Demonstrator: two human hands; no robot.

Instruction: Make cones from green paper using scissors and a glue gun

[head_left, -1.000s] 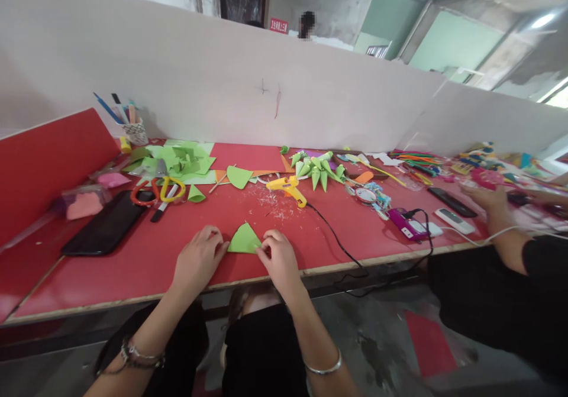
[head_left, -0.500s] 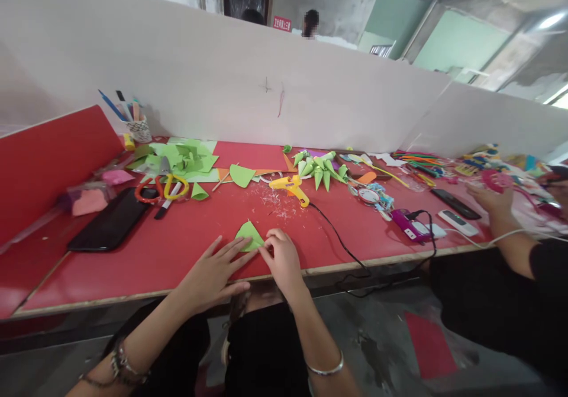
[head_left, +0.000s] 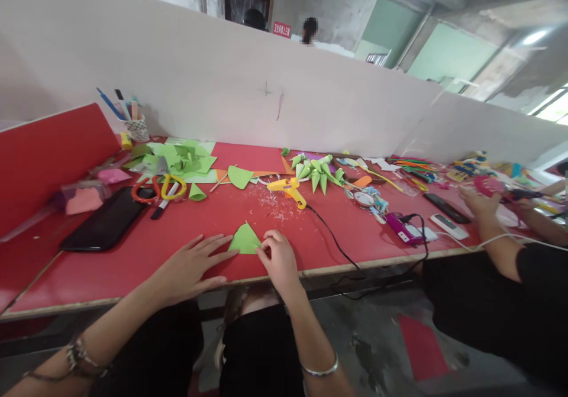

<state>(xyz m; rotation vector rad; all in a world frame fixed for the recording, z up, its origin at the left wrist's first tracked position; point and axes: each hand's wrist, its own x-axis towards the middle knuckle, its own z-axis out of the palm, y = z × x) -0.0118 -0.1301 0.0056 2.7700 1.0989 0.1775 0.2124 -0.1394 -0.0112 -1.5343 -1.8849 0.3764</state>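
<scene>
A piece of light green paper (head_left: 244, 240), roughly a wedge with a pointed top, lies on the red table near its front edge. My left hand (head_left: 189, 267) rests flat to the left of it, fingers spread, fingertips at the paper's left edge. My right hand (head_left: 278, 258) pinches the paper's right corner between thumb and forefinger. Behind the paper lies a yellow hot glue gun (head_left: 287, 191) among white shavings. Beyond it sits a cluster of green paper cones (head_left: 317, 171). A single rolled green cone (head_left: 197, 192) and a green paper quarter-circle (head_left: 240, 176) lie further left.
Scissors with red and yellow handles (head_left: 167, 187) and a black phone (head_left: 104, 222) are on the left. A pen cup (head_left: 136, 128) stands by the white partition (head_left: 213, 89). The black cord (head_left: 332, 234) runs to a purple power strip (head_left: 403, 229). A co-worker's hand (head_left: 481, 205) works at right.
My left hand has slid left off the paper, uncovering more of it. My right hand stays at the paper's right corner. The co-worker's hands have shifted around a pink item.
</scene>
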